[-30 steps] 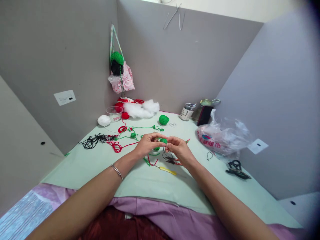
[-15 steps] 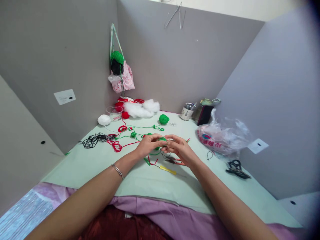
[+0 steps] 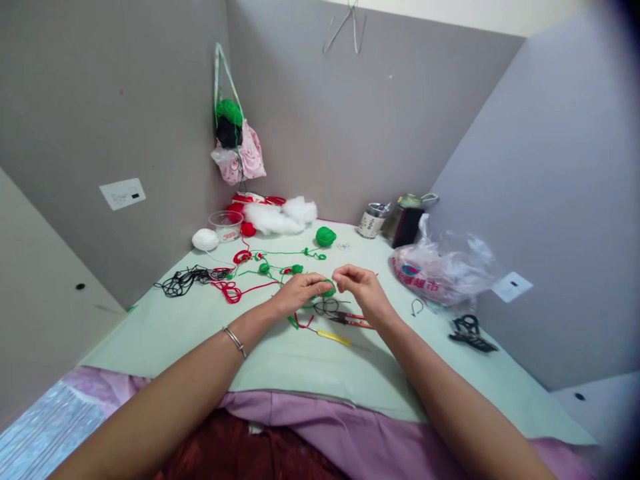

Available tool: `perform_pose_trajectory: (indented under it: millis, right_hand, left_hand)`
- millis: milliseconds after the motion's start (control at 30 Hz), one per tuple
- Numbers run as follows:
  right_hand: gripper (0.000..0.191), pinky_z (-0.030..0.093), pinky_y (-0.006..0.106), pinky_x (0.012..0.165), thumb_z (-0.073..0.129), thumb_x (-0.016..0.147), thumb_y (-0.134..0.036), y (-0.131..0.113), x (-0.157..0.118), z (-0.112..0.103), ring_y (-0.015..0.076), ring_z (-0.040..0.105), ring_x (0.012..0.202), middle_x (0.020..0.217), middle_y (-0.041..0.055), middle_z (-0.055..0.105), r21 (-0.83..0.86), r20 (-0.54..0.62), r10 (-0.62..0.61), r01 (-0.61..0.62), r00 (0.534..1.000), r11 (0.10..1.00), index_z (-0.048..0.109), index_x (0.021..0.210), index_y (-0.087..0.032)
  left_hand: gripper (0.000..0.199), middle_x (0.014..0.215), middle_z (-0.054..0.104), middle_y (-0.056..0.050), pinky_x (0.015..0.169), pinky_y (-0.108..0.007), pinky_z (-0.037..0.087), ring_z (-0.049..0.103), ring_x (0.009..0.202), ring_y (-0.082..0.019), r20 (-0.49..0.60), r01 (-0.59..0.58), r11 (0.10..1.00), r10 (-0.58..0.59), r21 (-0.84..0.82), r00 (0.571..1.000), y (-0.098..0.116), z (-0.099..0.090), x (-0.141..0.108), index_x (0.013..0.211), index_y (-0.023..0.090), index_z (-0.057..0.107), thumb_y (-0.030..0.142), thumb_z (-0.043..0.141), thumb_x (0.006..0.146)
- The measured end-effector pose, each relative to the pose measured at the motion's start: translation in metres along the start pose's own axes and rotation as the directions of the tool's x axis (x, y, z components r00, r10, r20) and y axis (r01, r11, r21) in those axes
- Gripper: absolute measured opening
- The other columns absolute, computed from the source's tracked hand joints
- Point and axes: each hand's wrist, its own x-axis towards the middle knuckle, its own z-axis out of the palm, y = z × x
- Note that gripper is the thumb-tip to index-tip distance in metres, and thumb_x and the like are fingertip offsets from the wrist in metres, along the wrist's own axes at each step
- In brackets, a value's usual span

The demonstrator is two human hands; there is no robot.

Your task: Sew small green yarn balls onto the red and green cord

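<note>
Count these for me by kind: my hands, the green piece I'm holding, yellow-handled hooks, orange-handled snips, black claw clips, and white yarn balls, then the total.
Left hand and right hand: 2
Green piece: 1
Yellow-handled hook: 1
Orange-handled snips: 1
Black claw clip: 1
White yarn ball: 1
Total: 7

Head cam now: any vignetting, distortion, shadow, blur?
Head view: upper-right corner dark; side partitions splay, likely wide-angle; soft shadow on the tabletop near the right forearm; green piece in left hand too small for stitch detail.
</note>
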Motion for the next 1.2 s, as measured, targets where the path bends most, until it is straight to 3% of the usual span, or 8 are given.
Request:
perform_pose_trajectory:
  millis: [133, 233, 367, 467, 567, 867, 1000, 1200]
  right_hand:
    - [0.029, 0.047, 0.023, 0.064, 0.082, 0.066, -0.04, -0.005, 0.006, -0.014, 0.0122, 0.06, 0.073, 0.078, 0.0004, 0.066, 0.255, -0.191, 0.036, 0.015, 0.981, 0.967, 0.065, 0.077, -0.019]
    - [0.034, 0.045, 0.019, 0.053, 0.082, 0.067, -0.041, -0.012, 0.003, -0.015, 0.0111, 0.061, 0.069, 0.078, 0.0005, 0.066, 0.417, -0.009, 0.116, -0.102, 0.993, 0.903, 0.06, 0.079, -0.02]
    - [0.031, 0.018, 0.019, 0.037, 0.076, 0.075, -0.04, -0.022, 0.004, -0.027, 0.0036, 0.028, 0.039, 0.053, -0.0078, 0.043, 0.382, 0.162, 0.078, -0.135, 0.984, 0.914, 0.053, 0.076, -0.019]
    - [0.035, 0.01, 0.022, 0.039, 0.076, 0.075, -0.036, -0.028, 0.01, -0.066, 0.0039, 0.016, 0.042, 0.054, -0.0096, 0.029, 0.361, -0.051, -0.029, 0.046, 0.998, 0.931, 0.045, 0.071, -0.021]
    - [0.036, 0.009, 0.027, 0.044, 0.073, 0.078, -0.036, -0.03, 0.015, -0.113, 0.0049, 0.013, 0.045, 0.059, -0.0085, 0.024, 0.262, -0.269, -0.143, 0.215, 0.953, 0.941, 0.041, 0.069, -0.023]
    - [0.055, 0.006, 0.035, 0.048, 0.08, 0.07, -0.05, -0.015, 0.009, -0.19, 0.0116, 0.0, 0.052, 0.053, -0.0076, 0.014, 0.113, -0.421, -0.35, 0.432, 0.837, 0.895, 0.031, 0.064, -0.026]
    - [0.041, 0.01, 0.032, 0.044, 0.079, 0.072, -0.05, -0.019, 0.014, -0.171, 0.0107, 0.008, 0.049, 0.052, -0.0057, 0.028, 0.182, -0.398, -0.283, 0.378, 0.872, 0.908, 0.046, 0.067, -0.026]
    - [0.028, 0.027, 0.023, 0.043, 0.076, 0.074, -0.041, -0.015, 0.009, -0.055, 0.0063, 0.039, 0.051, 0.086, 0.0055, 0.066, 0.243, -0.132, -0.039, 0.07, 0.99, 0.968, 0.068, 0.09, -0.019]
  left_hand:
    - [0.045, 0.09, 0.066, -0.006, 0.085, -0.029, 0.043, 0.057, 0.085, -0.017, 0.039, 0.096, 0.968, -0.09, -0.232, 0.995, 0.0, 0.003, 0.0, 0.087, 0.014, 0.07, 0.058, 0.06, 0.082]
    - [0.046, 0.089, 0.066, -0.007, 0.087, -0.031, 0.044, 0.058, 0.083, -0.016, 0.085, 0.151, 0.942, -0.132, -0.301, 0.988, 0.001, 0.004, -0.002, 0.082, 0.014, 0.069, 0.06, 0.062, 0.08]
    - [0.045, 0.086, 0.067, -0.007, 0.089, -0.031, 0.046, 0.059, 0.082, -0.017, 0.15, 0.209, 0.915, -0.166, -0.346, 0.975, 0.005, 0.003, -0.004, 0.077, 0.015, 0.069, 0.06, 0.066, 0.077]
    - [0.044, 0.086, 0.067, -0.008, 0.088, -0.031, 0.047, 0.059, 0.08, -0.016, 0.128, 0.218, 0.868, -0.179, -0.446, 0.975, 0.01, 0.002, -0.005, 0.076, 0.014, 0.068, 0.058, 0.07, 0.074]
    - [0.043, 0.084, 0.066, -0.007, 0.085, -0.031, 0.049, 0.058, 0.076, -0.014, 0.097, 0.232, 0.824, -0.212, -0.517, 0.972, 0.013, -0.002, -0.005, 0.076, 0.013, 0.067, 0.056, 0.073, 0.072]
    - [0.046, 0.086, 0.065, -0.007, 0.076, -0.028, 0.05, 0.06, 0.07, -0.012, 0.123, 0.223, 0.805, -0.185, -0.551, 0.975, 0.012, -0.01, -0.004, 0.081, 0.012, 0.065, 0.057, 0.07, 0.075]
    - [0.046, 0.084, 0.065, -0.007, 0.078, -0.029, 0.049, 0.06, 0.069, -0.012, 0.144, 0.25, 0.818, -0.205, -0.518, 0.968, 0.017, -0.007, -0.005, 0.079, 0.012, 0.064, 0.057, 0.071, 0.074]
    - [0.043, 0.082, 0.061, -0.003, 0.073, -0.026, 0.05, 0.061, 0.069, -0.011, 0.1, 0.213, 0.863, -0.188, -0.457, 0.977, 0.011, -0.002, -0.006, 0.088, 0.014, 0.063, 0.056, 0.067, 0.078]
